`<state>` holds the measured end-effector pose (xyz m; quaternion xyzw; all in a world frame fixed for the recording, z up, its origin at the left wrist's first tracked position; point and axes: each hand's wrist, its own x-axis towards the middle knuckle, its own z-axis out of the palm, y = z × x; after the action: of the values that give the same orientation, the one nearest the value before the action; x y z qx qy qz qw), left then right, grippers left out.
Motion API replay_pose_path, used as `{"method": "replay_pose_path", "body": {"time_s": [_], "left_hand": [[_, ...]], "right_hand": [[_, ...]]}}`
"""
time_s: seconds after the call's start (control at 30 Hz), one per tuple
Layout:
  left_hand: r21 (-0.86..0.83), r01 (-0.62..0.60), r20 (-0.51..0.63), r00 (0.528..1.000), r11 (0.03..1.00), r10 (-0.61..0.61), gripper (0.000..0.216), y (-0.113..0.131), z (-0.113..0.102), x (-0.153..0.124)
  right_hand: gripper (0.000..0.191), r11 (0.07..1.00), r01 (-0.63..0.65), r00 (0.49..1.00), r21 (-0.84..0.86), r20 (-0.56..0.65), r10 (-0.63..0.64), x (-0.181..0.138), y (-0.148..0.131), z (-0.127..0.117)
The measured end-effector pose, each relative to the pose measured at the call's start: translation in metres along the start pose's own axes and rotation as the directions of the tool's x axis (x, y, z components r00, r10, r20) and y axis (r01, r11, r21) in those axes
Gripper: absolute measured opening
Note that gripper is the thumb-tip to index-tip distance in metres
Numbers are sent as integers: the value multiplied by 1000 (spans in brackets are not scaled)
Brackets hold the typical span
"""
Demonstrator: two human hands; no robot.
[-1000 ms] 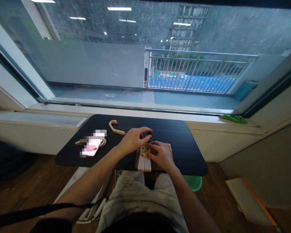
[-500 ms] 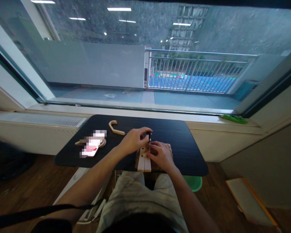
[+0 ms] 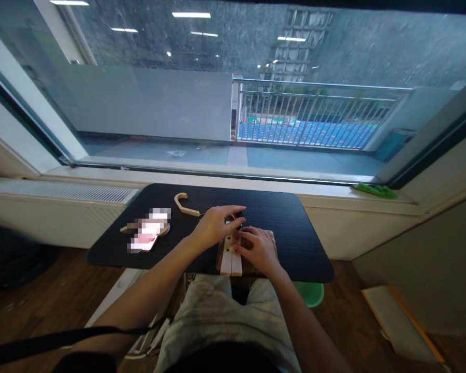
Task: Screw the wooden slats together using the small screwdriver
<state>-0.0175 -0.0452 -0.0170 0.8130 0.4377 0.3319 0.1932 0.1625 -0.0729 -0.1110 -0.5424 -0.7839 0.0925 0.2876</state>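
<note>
On the black table, two pale wooden strips (image 3: 231, 264) lie side by side, with dark holes in their upper part. They rest against a brown, rough-looking block (image 3: 272, 237), mostly covered by my hand. The thumb and fingers of my left hand (image 3: 216, 224) close around a small black-topped piece (image 3: 239, 215) standing at the strips' far end. What kind of piece it is, I cannot make out. My right hand (image 3: 261, 247) lies over the block, its bent fingertips pressing on the strips' right side near the holes.
A curved pale wooden hook (image 3: 184, 207) lies at the table's (image 3: 279, 207) back left. Closer to the left edge is a phone (image 3: 149, 243), partly blurred out, over other wooden pieces. A green basin (image 3: 310, 294) stands below the right edge. The window sill runs behind.
My left thumb and index finger have shifted slightly to the right around the black-topped piece. My right hand and the wooden strips stay in place.
</note>
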Motion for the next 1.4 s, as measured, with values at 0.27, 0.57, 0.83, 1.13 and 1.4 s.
{"method": "replay_pose_path", "body": {"time_s": [0.27,0.57,0.83,1.13,1.4], "left_hand": [[7,19,-60,998,1000,-19,34,-2,4,0],[-40,1,-44,999,999,-3,24,-3,4,1],[-85,25,-16,1000,996,-26,26,0,3,-1],[-109,-13,17,1000,994,15,35,-2,4,-2],[-81,-83,-14,996,993,82,34,-2,4,-1]], "right_hand": [[32,1000,-1,1000,-8,0,1,-1,0,0],[32,1000,11,1000,-18,0,-11,-1,0,-1],[33,1000,7,1000,-14,-6,-7,-1,-2,-2],[32,1000,-7,1000,10,-16,7,-1,-1,0],[31,1000,3,1000,-10,-20,-3,-1,-2,-1]]}}
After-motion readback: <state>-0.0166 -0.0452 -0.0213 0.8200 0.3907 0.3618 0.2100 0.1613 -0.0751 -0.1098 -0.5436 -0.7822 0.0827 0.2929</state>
